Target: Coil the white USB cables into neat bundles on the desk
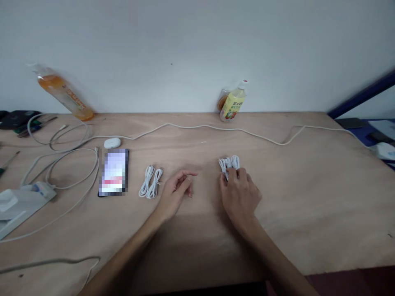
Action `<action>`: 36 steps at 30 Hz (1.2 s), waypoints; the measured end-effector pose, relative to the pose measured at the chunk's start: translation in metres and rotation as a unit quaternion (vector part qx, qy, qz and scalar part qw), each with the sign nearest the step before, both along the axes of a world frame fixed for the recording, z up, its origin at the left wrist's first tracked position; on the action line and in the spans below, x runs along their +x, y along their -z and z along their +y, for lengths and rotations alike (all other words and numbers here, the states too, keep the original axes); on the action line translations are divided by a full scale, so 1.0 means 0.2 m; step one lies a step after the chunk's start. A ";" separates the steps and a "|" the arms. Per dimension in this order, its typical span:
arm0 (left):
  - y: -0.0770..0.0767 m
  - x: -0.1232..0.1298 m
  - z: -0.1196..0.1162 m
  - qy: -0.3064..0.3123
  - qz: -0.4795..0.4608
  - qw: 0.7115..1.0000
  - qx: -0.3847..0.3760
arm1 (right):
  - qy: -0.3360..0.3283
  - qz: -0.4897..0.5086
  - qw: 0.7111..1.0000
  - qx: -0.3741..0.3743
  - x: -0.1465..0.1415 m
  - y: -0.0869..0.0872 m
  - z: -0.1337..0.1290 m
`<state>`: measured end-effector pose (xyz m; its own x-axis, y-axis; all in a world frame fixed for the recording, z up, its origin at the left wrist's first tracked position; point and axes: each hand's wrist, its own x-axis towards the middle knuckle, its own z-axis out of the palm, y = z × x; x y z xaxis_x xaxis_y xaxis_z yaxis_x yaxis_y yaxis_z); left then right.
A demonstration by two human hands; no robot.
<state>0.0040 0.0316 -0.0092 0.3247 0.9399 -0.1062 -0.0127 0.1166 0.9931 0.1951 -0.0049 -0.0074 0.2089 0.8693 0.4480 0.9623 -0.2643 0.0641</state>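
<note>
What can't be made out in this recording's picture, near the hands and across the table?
All in the head view:
- Lower ends of the coiled white cables at the right hand: hidden by its fingers, as is how firmly it grips.
- Screen of the black rectangular phone: blurred into blocks.
- White plastic block: cut off by the left edge.
- Thin white loop mid-table: too small to identify.

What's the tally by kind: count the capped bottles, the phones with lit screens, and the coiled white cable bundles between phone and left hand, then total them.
Capped bottles: 2 (orange drink bottle, yellow-labelled bottle)
Lit smartphone: 1
Coiled white cable bundles: 2 (left bundle, right bundle)
Total: 5
</note>
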 end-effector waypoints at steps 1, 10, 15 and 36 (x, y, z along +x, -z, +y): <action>0.00 0.00 0.00 0.004 0.006 1.000 0.008 | -0.002 -0.002 1.000 0.004 0.00 0.00 0.00; -0.13 -0.05 -0.14 -0.051 0.235 0.950 0.201 | -0.097 0.027 0.994 0.043 0.00 -0.07 -0.07; -0.17 -0.20 -0.22 -0.256 0.440 0.834 0.213 | -0.194 0.061 0.979 0.027 -0.03 -0.10 -0.13; -0.14 -0.11 -0.20 -0.213 0.356 0.884 0.216 | -0.315 0.368 0.871 -0.080 -0.07 -0.13 0.01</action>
<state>-0.0187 -0.0076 0.0179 -0.0731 0.9635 0.2574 0.6819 -0.1400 0.7179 0.1805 -0.0025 0.0177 -0.1529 0.9543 0.2569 0.7095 0.2870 -0.6437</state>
